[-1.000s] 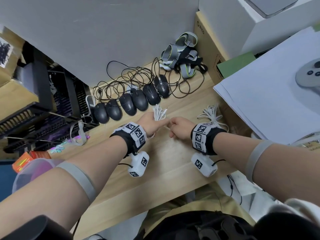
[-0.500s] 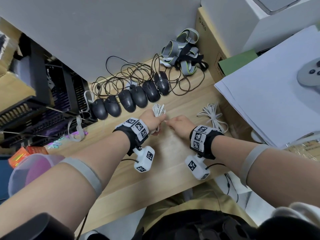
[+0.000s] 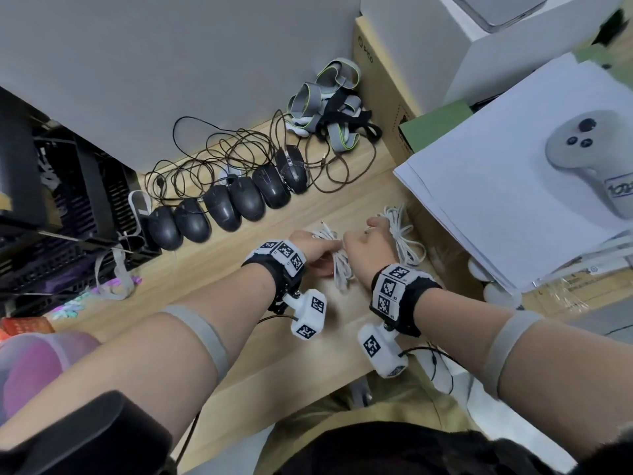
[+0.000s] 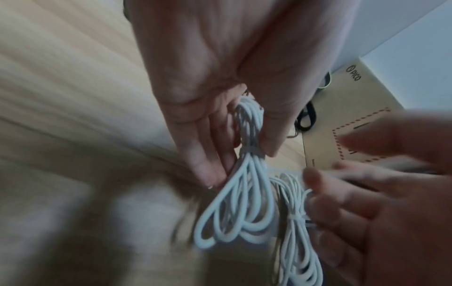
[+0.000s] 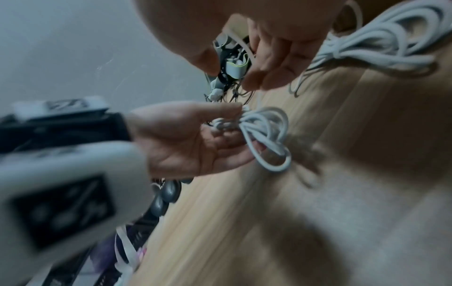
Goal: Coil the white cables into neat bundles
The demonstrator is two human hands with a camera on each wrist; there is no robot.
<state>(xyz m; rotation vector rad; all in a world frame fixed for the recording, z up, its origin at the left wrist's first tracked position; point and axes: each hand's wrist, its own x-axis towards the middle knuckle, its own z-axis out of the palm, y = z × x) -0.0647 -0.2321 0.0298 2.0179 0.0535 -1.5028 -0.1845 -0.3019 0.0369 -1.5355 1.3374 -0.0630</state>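
Observation:
A coiled white cable bundle [image 3: 339, 267] sits between my hands over the wooden desk [image 3: 212, 269]. My left hand [image 3: 325, 255] pinches it at its waist between thumb and fingers [image 4: 247, 154], loops hanging below [image 4: 234, 216]. My right hand [image 3: 363, 234] hovers just right of it, with thumb and curled fingers [image 5: 234, 71] round a thin white strand [image 5: 236, 38]. A second tied white bundle [image 3: 407, 241] lies on the desk beside the right hand, and shows as well at the lower right of the left wrist view [image 4: 293, 232]. The wrist views are blurred.
Several black mice [image 3: 239, 200] line the desk's back with tangled black cords [image 3: 239, 152] and grey straps [image 3: 335, 108]. A cardboard box [image 3: 376, 80] and a paper stack [image 3: 496, 200] bearing a grey controller [image 3: 589, 156] stand right. A black crate [image 3: 51, 217] is left.
My right hand has drawn away from the left hand, rightward toward the second bundle. The left hand keeps its hold on the coiled bundle.

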